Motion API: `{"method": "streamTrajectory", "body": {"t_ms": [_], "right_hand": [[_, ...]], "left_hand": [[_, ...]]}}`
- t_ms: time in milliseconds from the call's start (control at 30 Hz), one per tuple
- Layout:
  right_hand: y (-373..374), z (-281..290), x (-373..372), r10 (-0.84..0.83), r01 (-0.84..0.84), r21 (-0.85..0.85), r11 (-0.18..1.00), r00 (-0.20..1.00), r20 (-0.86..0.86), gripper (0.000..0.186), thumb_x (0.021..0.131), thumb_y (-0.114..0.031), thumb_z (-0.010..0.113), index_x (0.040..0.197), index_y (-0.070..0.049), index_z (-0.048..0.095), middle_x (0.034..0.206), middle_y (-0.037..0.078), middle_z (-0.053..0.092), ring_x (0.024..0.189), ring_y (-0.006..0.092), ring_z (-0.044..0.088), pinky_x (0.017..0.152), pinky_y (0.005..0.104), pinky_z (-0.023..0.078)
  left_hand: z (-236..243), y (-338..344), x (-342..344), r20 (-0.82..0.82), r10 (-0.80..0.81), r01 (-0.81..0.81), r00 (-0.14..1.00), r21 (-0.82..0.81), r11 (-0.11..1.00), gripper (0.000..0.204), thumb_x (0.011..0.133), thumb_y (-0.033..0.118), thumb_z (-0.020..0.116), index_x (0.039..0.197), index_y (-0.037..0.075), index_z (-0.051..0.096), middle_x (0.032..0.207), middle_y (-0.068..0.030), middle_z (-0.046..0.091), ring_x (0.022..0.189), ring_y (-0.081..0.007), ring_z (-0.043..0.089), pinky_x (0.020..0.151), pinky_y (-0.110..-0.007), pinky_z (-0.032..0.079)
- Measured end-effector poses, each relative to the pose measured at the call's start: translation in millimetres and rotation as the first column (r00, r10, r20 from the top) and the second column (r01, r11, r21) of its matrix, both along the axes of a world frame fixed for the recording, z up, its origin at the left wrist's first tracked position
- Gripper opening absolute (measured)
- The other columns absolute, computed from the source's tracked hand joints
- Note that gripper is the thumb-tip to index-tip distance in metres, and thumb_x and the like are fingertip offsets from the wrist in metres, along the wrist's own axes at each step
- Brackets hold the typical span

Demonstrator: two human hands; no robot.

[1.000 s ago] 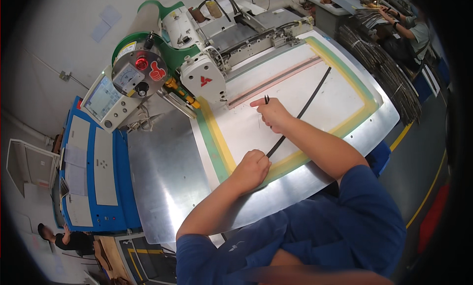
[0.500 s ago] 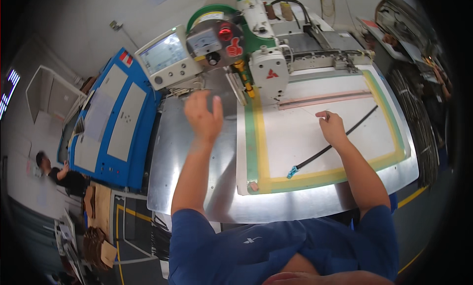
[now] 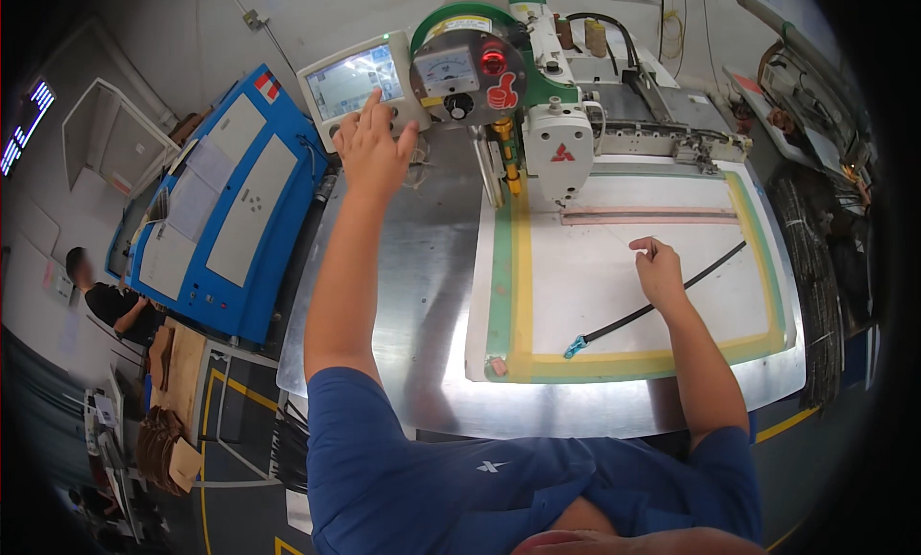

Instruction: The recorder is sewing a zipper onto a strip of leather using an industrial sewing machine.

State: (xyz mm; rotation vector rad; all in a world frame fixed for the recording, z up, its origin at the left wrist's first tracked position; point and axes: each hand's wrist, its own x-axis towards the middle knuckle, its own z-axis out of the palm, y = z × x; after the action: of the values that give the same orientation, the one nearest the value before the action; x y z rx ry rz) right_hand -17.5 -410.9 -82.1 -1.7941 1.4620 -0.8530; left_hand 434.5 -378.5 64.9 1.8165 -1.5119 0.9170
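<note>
My left hand [image 3: 372, 150] is raised to the control screen [image 3: 357, 80] of a large sewing machine, fingers spread, one fingertip at the screen's lower part. My right hand [image 3: 660, 270] hovers over the white framed panel [image 3: 566, 277], its fingers pinched together. A faint thread seems to run from below the sewing head [image 3: 560, 152] to these fingers. Beside and partly behind that hand, a narrow black strip [image 3: 624, 321] with a bright blue end lies slantwise on the panel. Farther back, a pink-edged slot [image 3: 662, 216] crosses the panel with a dark strip along it.
Yellow and green tape borders the panel, which lies on a shiny metal table [image 3: 384, 296]. A round dial unit [image 3: 467, 80] hangs beside the screen. At left stands a blue-and-grey machine [image 3: 225, 210], with another person [image 3: 115, 301] beyond it. Dark strips [image 3: 811, 296] hang at right.
My left hand has moved up and forward from above the metal table to the control screen. The right hand stays over the panel, still pinched. The whole view has shifted slightly.
</note>
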Motion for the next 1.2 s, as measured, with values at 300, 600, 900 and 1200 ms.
{"method": "streamTrajectory", "body": {"t_ms": [300,600,900,1200], "right_hand": [[-3,-3,-1,0.012,-0.012,-0.031,0.999,1.000,-0.003,0.024,0.092,-0.003,0.058,0.111,0.000,0.073,0.064,0.004,0.052,0.059,0.0137,0.048,0.059,0.0326,0.044],[0,-7,-3,0.025,-0.025,0.001,1.000,0.998,-0.061,0.027,0.092,-0.004,0.056,0.111,0.002,0.074,0.067,0.012,0.062,0.058,0.0203,0.056,0.061,0.0359,0.048],[21,-2,8,0.133,-0.125,0.162,0.979,0.990,-0.038,0.026,0.089,-0.004,0.055,0.102,0.000,0.077,0.083,0.022,0.072,0.079,0.0309,0.071,0.077,0.0397,0.055],[89,25,-72,0.176,-0.181,0.304,0.935,0.983,0.042,0.022,0.086,0.001,0.060,0.097,0.001,0.079,0.074,0.004,0.068,0.071,0.0091,0.059,0.066,0.0275,0.047]], "left_hand": [[3,2,9,0.050,-0.081,0.087,0.995,-0.125,0.988,0.042,0.087,0.040,0.074,0.112,0.007,0.065,0.148,-0.0081,0.061,0.125,-0.0362,0.054,0.106,-0.051,0.035],[-11,2,-6,0.040,-0.122,0.127,0.992,-0.171,0.977,0.044,0.085,0.037,0.075,0.114,0.006,0.066,0.124,-0.0083,0.071,0.116,-0.0343,0.059,0.100,-0.047,0.038],[-124,27,-162,-0.077,-0.727,0.728,0.683,0.155,0.668,0.022,0.085,0.018,0.076,0.103,0.008,0.066,0.107,-0.0105,0.068,0.093,-0.0327,0.063,0.084,-0.045,0.047],[-153,-1,-238,-0.487,-0.702,0.831,0.520,0.479,0.283,0.029,0.102,0.025,0.060,0.123,0.006,0.066,0.124,-0.0157,0.064,0.110,-0.0373,0.062,0.094,-0.046,0.049]]}}
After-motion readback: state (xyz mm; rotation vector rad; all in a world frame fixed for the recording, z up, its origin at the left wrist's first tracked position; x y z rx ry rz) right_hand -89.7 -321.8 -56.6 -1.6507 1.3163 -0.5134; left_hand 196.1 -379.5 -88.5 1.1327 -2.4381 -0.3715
